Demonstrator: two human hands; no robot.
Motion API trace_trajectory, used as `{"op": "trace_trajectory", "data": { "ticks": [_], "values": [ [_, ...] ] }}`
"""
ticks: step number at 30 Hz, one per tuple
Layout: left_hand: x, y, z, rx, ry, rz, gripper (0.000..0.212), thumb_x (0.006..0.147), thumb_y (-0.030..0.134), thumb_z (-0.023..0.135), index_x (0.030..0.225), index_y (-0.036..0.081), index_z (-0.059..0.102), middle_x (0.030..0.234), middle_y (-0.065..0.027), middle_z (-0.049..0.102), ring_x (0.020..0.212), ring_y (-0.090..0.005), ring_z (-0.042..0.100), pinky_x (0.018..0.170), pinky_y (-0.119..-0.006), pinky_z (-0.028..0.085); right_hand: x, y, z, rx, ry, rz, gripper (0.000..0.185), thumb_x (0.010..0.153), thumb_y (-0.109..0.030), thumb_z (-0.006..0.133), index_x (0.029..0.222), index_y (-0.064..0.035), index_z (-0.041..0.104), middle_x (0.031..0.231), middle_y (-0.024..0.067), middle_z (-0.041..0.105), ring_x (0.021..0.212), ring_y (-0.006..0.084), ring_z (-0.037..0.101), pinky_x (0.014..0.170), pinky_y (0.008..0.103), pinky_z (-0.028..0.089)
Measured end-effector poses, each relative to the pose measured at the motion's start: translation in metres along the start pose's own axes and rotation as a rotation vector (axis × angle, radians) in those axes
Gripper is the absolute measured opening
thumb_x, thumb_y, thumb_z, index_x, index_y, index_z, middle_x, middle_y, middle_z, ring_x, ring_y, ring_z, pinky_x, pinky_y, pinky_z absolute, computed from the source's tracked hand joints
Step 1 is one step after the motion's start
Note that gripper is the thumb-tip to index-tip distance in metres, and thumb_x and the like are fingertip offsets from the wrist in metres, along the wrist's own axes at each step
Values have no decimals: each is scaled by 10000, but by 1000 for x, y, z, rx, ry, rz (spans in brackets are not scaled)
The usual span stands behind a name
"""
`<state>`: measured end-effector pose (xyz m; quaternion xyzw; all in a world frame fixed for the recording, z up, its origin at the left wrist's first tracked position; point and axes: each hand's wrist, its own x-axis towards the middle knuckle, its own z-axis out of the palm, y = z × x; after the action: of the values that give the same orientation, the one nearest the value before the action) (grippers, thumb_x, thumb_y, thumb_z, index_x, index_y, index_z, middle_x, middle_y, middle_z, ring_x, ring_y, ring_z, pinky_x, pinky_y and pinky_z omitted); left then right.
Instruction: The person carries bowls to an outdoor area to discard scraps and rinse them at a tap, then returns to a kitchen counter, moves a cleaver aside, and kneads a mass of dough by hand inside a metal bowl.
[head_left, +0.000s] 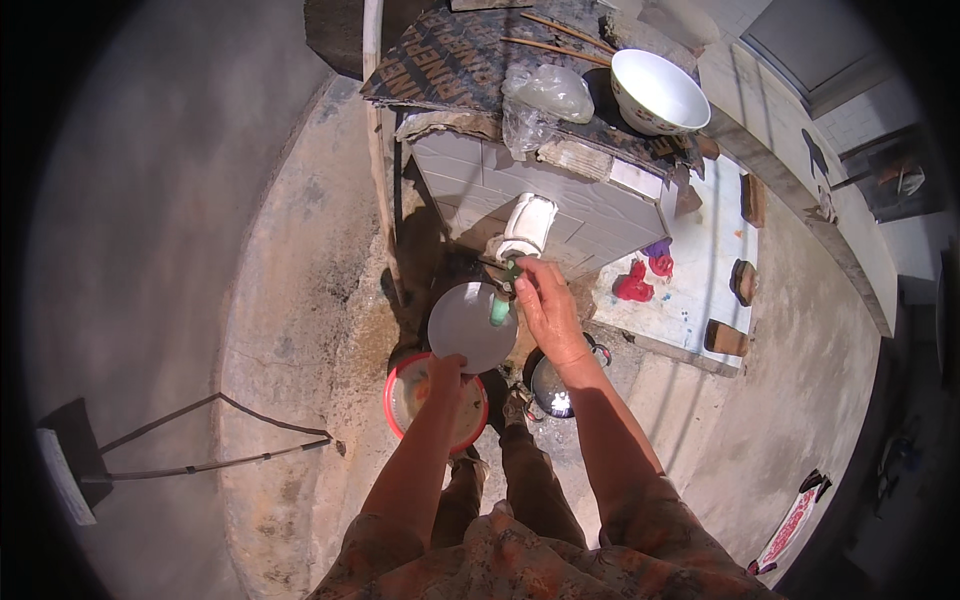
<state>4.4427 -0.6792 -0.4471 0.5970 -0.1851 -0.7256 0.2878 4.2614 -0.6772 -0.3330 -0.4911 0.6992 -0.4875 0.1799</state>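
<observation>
My left hand (448, 373) grips the near rim of a round, pale basin or plate (465, 326). Above it is a water tap (510, 276) with a green hose or nozzle (499, 309) hanging over the right side of the round vessel. My right hand (546, 304) is at the tap, its thumb and fingers around the green handle part. Below my left hand, a basin with a red rim (391, 409) stands on the ground, partly hidden by my forearm. A dark two-handled pot (553, 390) stands to the right, by my foot. Water flow cannot be made out.
A tiled block (540, 191) carries a printed board (450, 67) with a white bowl (660, 90), chopsticks (559, 49) and a plastic bag (551, 94). Red netting (634, 283) and bricks lie on a white slab (690, 277) at right. A long-handled dustpan (82, 457) is at left.
</observation>
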Motion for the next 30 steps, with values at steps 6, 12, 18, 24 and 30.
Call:
{"op": "trace_trajectory", "data": {
  "ticks": [6, 12, 18, 24, 30],
  "values": [
    [-10, 2, 2, 24, 12, 21, 478, 623, -75, 378, 1097, -12, 403, 940, -166, 508, 746, -305, 583, 544, -358, 529, 28, -29, -6, -683, -544, -146, 211, 803, -248, 486, 773, -49, 548, 694, 134, 590, 639, 295, 583, 549, 388, 462],
    [-33, 22, 9, 155, 124, 41, 477, 620, -79, 371, 1086, -1, 431, 941, -178, 511, 736, -317, 583, 515, -374, 526, 39, -19, 11, -608, -600, 91, 171, 736, -148, 490, 788, -23, 594, 727, 190, 599, 699, 329, 591, 624, 413, 470],
    [-43, 35, 13, 176, 140, 33, 487, 627, -58, 380, 1109, 1, 424, 994, -185, 505, 752, -330, 581, 527, -401, 530, 42, -6, 19, -377, -461, 346, 207, 770, -146, 467, 835, 17, 576, 720, 215, 583, 668, 350, 579, 625, 412, 459],
    [-31, 40, -18, 69, 147, 9, 507, 646, -50, 370, 1147, 24, 394, 1016, -202, 493, 805, -353, 570, 546, -441, 533, 55, -1, -34, 44, -421, 449, 403, 879, -376, 397, 1017, -5, 470, 621, 114, 566, 473, 137, 545, 448, 265, 425],
    [14, 75, -60, 290, 352, 110, 371, 719, 17, 413, 1082, 93, 425, 890, -164, 543, 719, -298, 584, 519, -411, 479, 138, -18, -140, 673, 171, 677, 430, 847, -428, 432, 1018, -34, 428, 680, 103, 564, 506, 151, 550, 389, 228, 387]
  ]
}}
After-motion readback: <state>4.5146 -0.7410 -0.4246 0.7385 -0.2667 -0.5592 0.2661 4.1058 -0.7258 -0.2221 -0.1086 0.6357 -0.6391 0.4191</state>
